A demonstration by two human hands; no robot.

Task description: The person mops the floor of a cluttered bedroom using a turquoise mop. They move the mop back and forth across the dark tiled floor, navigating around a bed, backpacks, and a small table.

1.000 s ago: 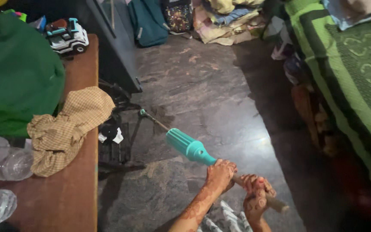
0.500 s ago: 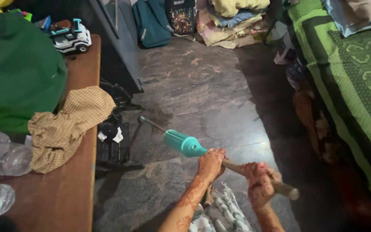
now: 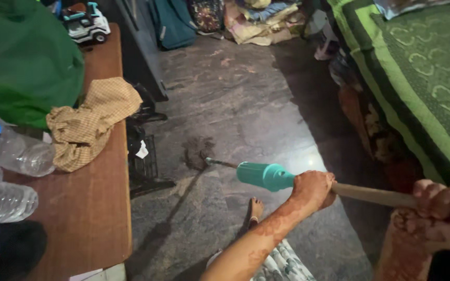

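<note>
Gripping broom handle (image 3: 376, 196) — both hands.

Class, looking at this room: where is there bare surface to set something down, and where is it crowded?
Free: the wooden table between the checked cloth and its near edge; the stone floor between table and bed. Crowded: the table's left side, with plastic bottles and green bag.

dark stone floor (image 3: 246, 93), wooden table (image 3: 87, 208) on the left, green-covered bed (image 3: 423, 78) on the right.
</note>
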